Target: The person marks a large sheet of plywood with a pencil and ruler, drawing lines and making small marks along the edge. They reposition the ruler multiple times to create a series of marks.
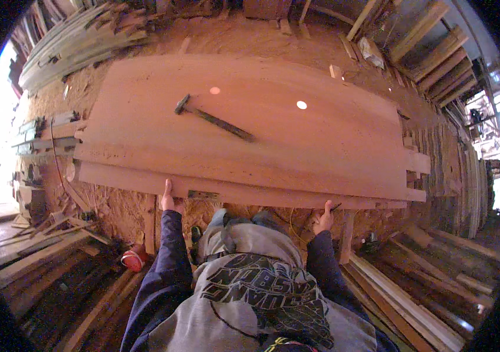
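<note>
Nearest are the two dark blue sleeves [165, 252], which reach forward past the grey printed top [273, 287]. The left hand [169, 199] lays its thumb over the near edge of a long, narrow, reddish-brown wooden board [247, 196]; its fingers go below and are hidden, so it seems closed around this edge, but how tightly I cannot tell. The right hand [322, 219] is at the same edge, farther to the right, with thumb raised against it and fingers partly folded. A thin dark stick-like thing [335, 207] is beside this thumb; whether the hand holds it, or grips the wood firmly, I cannot tell.

The narrow board lies along the near side of a wide, flat, reddish-brown wooden panel [297, 152], directly in front of the body. Between the hands, nearer to the left, its edge shows a dark rectangular slot [204, 195]. In my judgement, the hands are well spread for steadying such a long piece; both should press or pull evenly, so that it does not twist, and the fingertips should keep out of the seam.

Farther on the panel lies a long-handled dark hammer [217, 121]. It could slide if the surface is tilted, so a level hold is safer. Beyond, at far left, are stacked, weathered planks [85, 44].
</note>
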